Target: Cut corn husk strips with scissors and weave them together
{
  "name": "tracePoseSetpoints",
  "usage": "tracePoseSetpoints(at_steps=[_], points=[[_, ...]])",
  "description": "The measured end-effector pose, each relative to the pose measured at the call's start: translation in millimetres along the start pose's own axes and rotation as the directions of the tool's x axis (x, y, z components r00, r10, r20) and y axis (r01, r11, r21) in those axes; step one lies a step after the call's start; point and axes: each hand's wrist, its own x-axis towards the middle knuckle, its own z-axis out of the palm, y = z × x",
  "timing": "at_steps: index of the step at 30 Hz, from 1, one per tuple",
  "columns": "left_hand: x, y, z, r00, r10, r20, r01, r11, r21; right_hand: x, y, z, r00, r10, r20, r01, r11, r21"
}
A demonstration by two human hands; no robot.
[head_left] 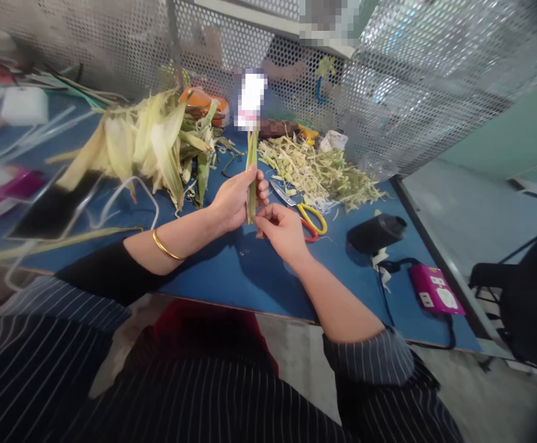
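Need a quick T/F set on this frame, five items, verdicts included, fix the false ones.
1. The left hand holds a husk strip. True.
2. The right hand grips the scissors. False: its fingertips are by the lower end of the husk strip; the scissors lie on the tabletop.
3. A gold-coloured bangle is on the right arm. False: it is on the left arm.
4. The magenta box with a white label is right of the black cylinder in the picture. True.
5. The tabletop is red. False: it is blue.
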Motion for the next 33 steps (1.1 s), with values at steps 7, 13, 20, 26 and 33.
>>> tracePoseSetpoints(at_steps=[7,13,20,26,33], points=[[-2.1,1.5,3.0,0.999,-0.036,-0.033,0.037,0.999,0.01,0.5,-1.3,-1.4,0.994,0.097,0.048,-0.103,0.986,0.132],[-2.1,1.3,5.2,0.997,-0.064,-0.042,0.063,0.998,-0.018,1.0,-3.2,-2.8,0.985,0.149,0.083,-0.163,0.965,0.207],[-0.9,2.2,2.1,0.998,-0.057,0.005,0.057,0.998,-0.036,1.0,-3.5,-1.7,0.984,0.148,0.101,-0.165,0.967,0.196],[0.8,6.1,-1.5,0.998,-0.055,0.021,0.056,0.998,-0.038,-1.6,-0.7,-3.5,0.994,-0.052,0.096,0.065,0.989,-0.13],[-2.3,6.4,0.0,0.999,-0.03,0.024,0.028,0.996,0.082,-3.0,-5.0,-9.6,0.983,-0.149,0.106,0.182,0.862,-0.474]])
